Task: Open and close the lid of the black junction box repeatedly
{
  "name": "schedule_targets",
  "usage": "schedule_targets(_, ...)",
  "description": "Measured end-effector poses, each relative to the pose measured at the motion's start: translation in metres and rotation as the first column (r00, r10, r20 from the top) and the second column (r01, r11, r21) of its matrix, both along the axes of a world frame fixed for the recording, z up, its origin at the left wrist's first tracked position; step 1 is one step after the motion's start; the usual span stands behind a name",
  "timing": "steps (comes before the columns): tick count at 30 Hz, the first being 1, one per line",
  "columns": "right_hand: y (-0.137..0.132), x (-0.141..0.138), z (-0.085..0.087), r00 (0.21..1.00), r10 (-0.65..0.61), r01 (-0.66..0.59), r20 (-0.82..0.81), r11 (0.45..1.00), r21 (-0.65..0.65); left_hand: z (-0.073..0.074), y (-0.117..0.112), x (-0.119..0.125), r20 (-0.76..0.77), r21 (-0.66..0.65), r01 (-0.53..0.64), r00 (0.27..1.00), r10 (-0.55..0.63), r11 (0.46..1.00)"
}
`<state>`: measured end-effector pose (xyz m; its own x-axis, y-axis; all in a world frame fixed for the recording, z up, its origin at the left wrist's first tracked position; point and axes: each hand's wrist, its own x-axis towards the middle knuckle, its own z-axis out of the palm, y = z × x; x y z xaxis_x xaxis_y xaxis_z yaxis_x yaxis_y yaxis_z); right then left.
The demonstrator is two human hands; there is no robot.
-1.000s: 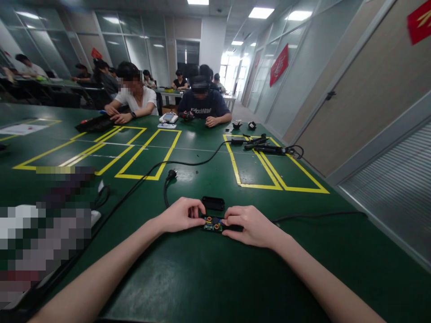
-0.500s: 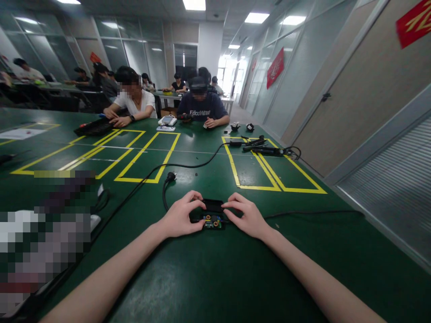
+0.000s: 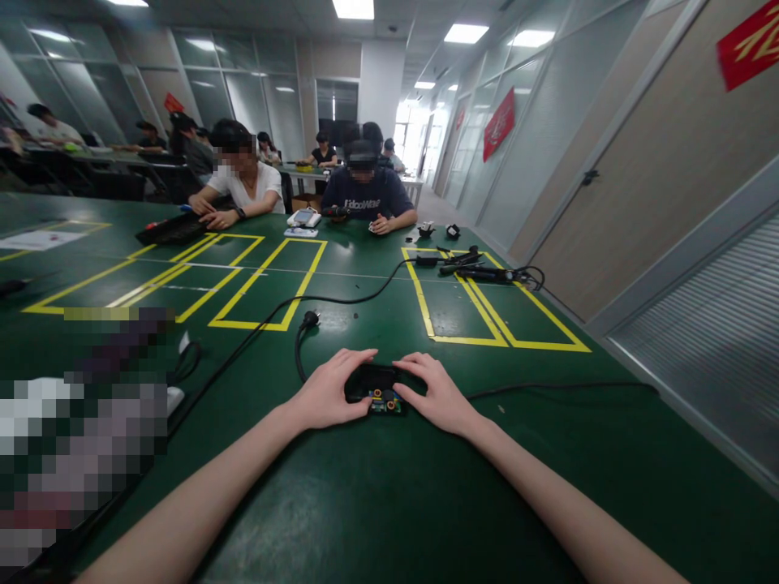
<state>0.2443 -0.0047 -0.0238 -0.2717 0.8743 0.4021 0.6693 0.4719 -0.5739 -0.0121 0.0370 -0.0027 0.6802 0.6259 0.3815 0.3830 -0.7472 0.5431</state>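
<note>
**Black cover (image 3: 370, 379) held over a small circuit board (image 3: 385, 401), one hand at each end**

Green matting covers the table (image 3: 389, 503). The board sits on it right in front of the person, with orange and yellow parts showing along its near edge. The cover lies over the far part of the board; I cannot tell from where I stand whether it sits flat or tipped. The left hand (image 3: 329, 395) has its fingers closed over the cover's left end and the right hand (image 3: 435, 395) over its right end, so the piece is pinched between the two.

To my eye this is the fitting step. The cover is on the board but not seated, since the near strip of components is uncovered. Seating it would call for squaring its edges to the board and pressing evenly from both ends. It would also mean minding the thin cable (image 3: 548, 388) that runs out from under the right hand toward the table's right side. A loose plug (image 3: 310, 318) on a black lead lies just beyond the left hand. Other people sit across the table at their own work.
</note>
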Motion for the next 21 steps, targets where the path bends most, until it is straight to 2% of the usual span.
schedule_targets(2,-0.0007,-0.0019,0.001,1.0,-0.006,0.005,-0.031,1.0,-0.024,0.0009,-0.0014,0.0007,0.026,0.001,0.02,0.999,-0.02,1.0)
schedule_targets(5,-0.0012,-0.003,0.0033,0.99,-0.04,0.023,-0.135,0.992,-0.124,0.0024,-0.0032,0.0019,0.044,-0.008,0.033,0.999,-0.032,0.999)
schedule_targets(10,-0.0014,-0.004,0.0056,0.94,-0.05,-0.049,-0.337,0.96,-0.277,0.0018,-0.0038,0.003,0.042,-0.021,0.045,0.998,-0.044,0.999)
schedule_targets(13,-0.0013,-0.0045,0.0061,0.919,-0.057,-0.06,-0.391,0.958,-0.28,0.0003,-0.0034,0.0027,0.021,-0.04,0.037,0.999,-0.036,0.999)
schedule_targets(18,-0.0026,-0.004,0.008,0.918,-0.078,-0.033,-0.388,0.962,-0.271,0.0013,-0.0033,0.0023,-0.04,-0.051,0.012,0.999,-0.014,0.999)
schedule_targets(21,-0.0045,-0.0045,0.0102,0.915,-0.03,-0.065,-0.402,0.973,-0.221,0.0031,-0.0035,0.0029,-0.041,-0.05,0.022,0.999,-0.024,0.999)
